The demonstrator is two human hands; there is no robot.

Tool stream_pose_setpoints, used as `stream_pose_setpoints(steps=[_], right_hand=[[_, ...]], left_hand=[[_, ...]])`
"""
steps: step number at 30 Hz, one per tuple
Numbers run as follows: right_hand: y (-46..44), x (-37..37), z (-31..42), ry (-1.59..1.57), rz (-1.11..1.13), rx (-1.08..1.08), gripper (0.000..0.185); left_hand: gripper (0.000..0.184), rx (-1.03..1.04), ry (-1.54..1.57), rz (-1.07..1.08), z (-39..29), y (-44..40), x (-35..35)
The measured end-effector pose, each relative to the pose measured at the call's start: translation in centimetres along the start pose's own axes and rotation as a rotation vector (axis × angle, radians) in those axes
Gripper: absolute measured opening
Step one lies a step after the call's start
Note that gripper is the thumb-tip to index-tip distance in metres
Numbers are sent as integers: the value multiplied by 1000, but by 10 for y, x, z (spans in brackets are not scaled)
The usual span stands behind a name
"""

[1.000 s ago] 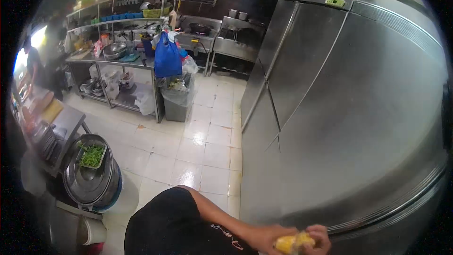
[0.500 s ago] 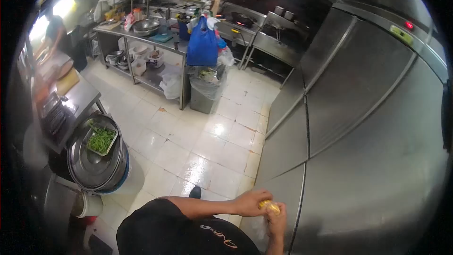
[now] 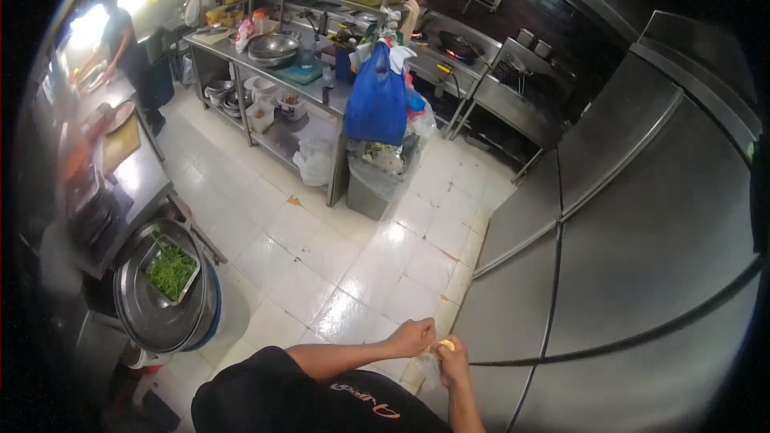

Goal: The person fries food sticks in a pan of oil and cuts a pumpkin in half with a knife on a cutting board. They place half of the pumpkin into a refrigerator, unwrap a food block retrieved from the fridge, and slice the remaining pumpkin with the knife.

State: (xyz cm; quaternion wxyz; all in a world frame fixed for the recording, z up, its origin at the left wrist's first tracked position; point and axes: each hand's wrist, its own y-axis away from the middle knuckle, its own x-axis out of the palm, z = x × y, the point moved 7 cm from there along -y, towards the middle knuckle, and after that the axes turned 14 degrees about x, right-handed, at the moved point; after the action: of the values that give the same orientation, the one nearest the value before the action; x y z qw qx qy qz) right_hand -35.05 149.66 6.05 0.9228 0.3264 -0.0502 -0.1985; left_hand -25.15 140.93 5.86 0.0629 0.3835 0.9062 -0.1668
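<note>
Both hands are held out close together at the bottom centre, beside the steel fridge (image 3: 658,265). A small yellow bundle (image 3: 442,345) with clear plastic (image 3: 430,370) hanging below it is gripped in my right hand (image 3: 456,363). My left hand (image 3: 414,337) is closed right at the bundle's upper left edge; its fingertips are too small to tell what they pinch. Most of the bundle is hidden by the fingers.
A blue bag (image 3: 377,100) hangs at the end of a steel table (image 3: 309,96), above a lined bin (image 3: 377,184). Green vegetables in a tray (image 3: 192,279) rest on a large lidded pot (image 3: 152,317) at left. A person (image 3: 120,44) stands far left.
The view has swung right and away from the fridge. Both hands have come nearer the centre with the yellow bundle, and my left hand has shifted to its upper left edge.
</note>
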Motion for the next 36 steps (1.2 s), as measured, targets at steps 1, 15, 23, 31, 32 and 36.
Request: stream_pose_setpoints(steps=[1,15,23,31,32,36], right_hand=[[-10,-3,2,-30,26,19,12],[-200,-69,102,206,-8,-63,22],[-354,-27,190,419,134,-9,15],[-475,-29,290,288,161,-117,23],[-485,-36,309,230,174,-143,25],[-527,-86,351,-350,161,18,30]], left_hand=[[22,-10,-1,24,8,-9,2],[16,43,-324,168,71,-220,-15],[20,-236,-478,-194,170,-309,-78],[19,-309,-253,-516,275,-452,-158],[18,-245,-273,-506,275,-483,-162],[8,-14,-113,-587,300,-567,-137]])
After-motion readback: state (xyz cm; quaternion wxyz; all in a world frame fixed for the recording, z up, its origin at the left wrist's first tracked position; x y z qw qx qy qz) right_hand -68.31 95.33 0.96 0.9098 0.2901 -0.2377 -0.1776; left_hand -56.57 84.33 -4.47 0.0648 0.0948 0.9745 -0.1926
